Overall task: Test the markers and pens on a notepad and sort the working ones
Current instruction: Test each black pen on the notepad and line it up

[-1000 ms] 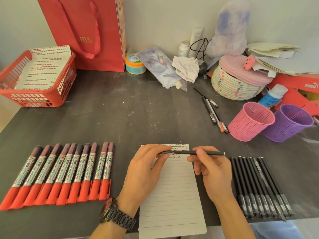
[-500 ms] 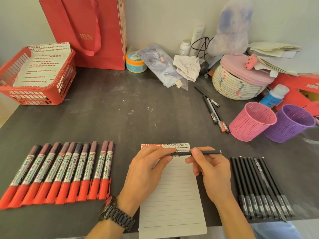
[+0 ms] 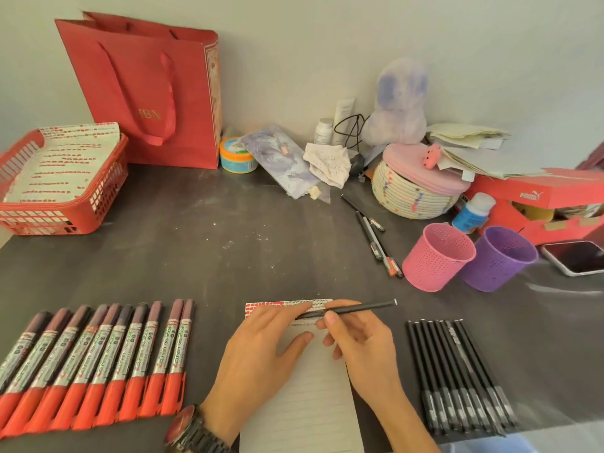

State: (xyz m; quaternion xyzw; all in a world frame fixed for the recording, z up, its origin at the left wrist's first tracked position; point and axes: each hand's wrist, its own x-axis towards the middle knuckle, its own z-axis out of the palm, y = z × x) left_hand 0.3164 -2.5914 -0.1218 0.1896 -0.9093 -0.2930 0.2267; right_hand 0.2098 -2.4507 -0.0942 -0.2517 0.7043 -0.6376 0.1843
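Holding one black pen (image 3: 359,308) with both hands, the person has it just above the top edge of the notepad (image 3: 304,403), at 6 o'clock on the dark counter (image 3: 196,250). The right hand (image 3: 362,348) pinches the barrel between thumb and forefinger, and the other fingers are curled below it. The left hand (image 3: 261,348) closes its fingertips on the left end of the pen, with the thumb stretched out over the paper. The pen lies almost level, and its white-tipped end points toward 3 o'clock. I cannot tell if the cap is on or off, because the fingers cover that end.

The notepad is lined, and small red and dark marks run along its top strip. At 8 o'clock the red markers (image 3: 98,361) lie side by side in one row, red ends toward the person. At 4 o'clock a row of black pens (image 3: 457,374) lies parallel, touching each other. At 2 o'clock stand a pink cup (image 3: 436,258) and a purple cup (image 3: 498,259), just beside each other, and a few loose pens (image 3: 376,243) lie left of the pink one. A red basket (image 3: 65,191) with marked paper in it sits at 10 o'clock, a red paper bag (image 3: 147,93) stands at 11 o'clock against the wall, and a phone (image 3: 575,256) lies at 3 o'clock. A wristwatch (image 3: 192,429) is on the left wrist.
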